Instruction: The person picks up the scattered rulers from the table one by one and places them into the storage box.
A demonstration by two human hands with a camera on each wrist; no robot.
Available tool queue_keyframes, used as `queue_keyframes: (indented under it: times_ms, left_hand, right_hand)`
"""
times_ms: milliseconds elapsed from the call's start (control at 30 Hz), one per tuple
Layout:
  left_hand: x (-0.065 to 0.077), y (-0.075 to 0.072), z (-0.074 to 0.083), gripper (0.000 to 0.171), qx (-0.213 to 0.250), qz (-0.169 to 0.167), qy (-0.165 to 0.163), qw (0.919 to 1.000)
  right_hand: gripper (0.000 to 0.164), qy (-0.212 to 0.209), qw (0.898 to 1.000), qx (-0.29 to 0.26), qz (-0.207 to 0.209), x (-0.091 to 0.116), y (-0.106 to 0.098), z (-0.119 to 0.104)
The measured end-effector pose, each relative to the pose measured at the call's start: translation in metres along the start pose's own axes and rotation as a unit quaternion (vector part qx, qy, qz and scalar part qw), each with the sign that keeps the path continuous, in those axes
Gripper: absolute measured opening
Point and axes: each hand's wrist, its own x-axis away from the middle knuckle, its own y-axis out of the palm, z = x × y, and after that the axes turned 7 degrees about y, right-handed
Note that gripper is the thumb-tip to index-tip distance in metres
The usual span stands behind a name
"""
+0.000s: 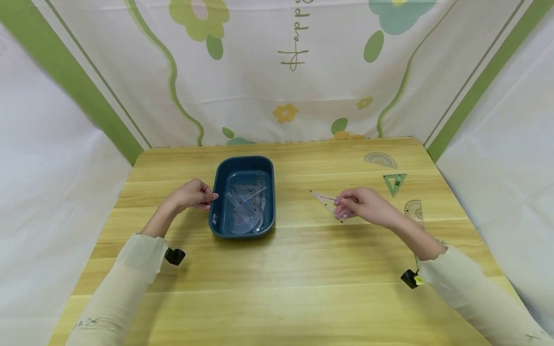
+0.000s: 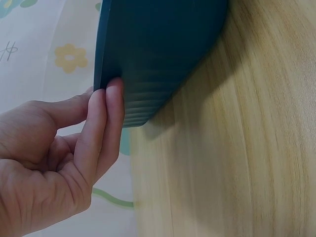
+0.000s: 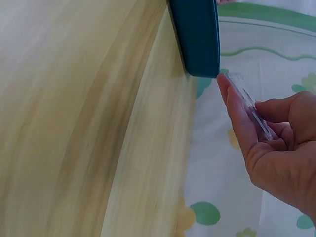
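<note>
A dark blue plastic bin (image 1: pixel 273 197) stands left of centre on the table, with several clear rulers and set squares (image 1: pixel 246 206) lying inside. My left hand (image 1: pixel 190 196) pinches the bin's left rim between thumb and fingers; the left wrist view shows fingers on the outer wall (image 2: pixel 153 64). Right of the bin and apart from it, my right hand (image 1: pixel 361 205) holds a clear set square (image 1: pixel 323 199) above the table. In the right wrist view the set square (image 3: pixel 249 106) sits edge-on between thumb and fingers.
Along the table's right side lie a clear protractor (image 1: pixel 381 159), a green set square (image 1: pixel 395 183) and another protractor (image 1: pixel 414 211). Something partly hidden lies beneath the right forearm. A flower-printed white curtain (image 1: pixel 242 81) hangs behind the wooden table (image 1: pixel 285 288).
</note>
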Motion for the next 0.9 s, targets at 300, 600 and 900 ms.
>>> queue_keyframes:
  times_ms: [300, 600, 900]
  left_hand:
    - [0.0, 0.0, 0.001, 0.028, 0.005, -0.002, -0.004, 1.0]
    - [0.0, 0.0, -0.001, 0.028, 0.0, -0.001, 0.001, 1.0]
    - [0.003, -0.001, 0.0, 0.028, -0.001, 0.004, -0.001, 1.0]
  right_hand:
    - [0.028, -0.015, 1.0, -0.005, 0.011, -0.025, 0.015, -0.02]
    - [0.025, 0.003, 0.997, -0.067, 0.024, -0.047, 0.032, -0.042]
    - [0.019, -0.01, 0.996, -0.075, 0.038, -0.075, 0.048, -0.062]
